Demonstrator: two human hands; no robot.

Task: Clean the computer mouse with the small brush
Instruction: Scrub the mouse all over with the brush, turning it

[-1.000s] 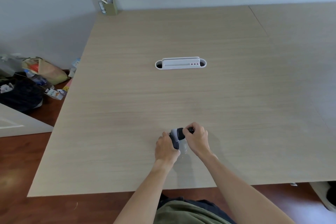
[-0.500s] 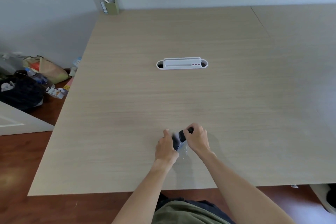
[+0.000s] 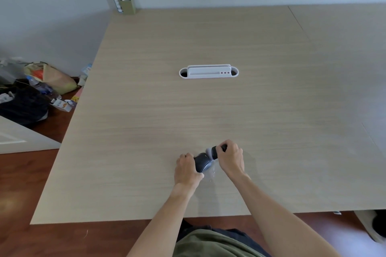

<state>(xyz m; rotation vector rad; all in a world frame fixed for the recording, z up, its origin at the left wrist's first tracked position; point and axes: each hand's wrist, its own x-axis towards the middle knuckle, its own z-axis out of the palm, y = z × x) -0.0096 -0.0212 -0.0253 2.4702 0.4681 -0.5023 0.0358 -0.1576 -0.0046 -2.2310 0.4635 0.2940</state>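
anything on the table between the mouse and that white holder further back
No, in the head view the stretch of table between the mouse and the white holder is bare wood.

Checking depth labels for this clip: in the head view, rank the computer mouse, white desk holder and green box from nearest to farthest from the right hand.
1. Computer mouse, just left of the right hand.
2. White desk holder, mid-table, straight ahead.
3. Green box, far left corner by the wall.

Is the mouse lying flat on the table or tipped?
Tipped: the left hand holds the mouse on its side.
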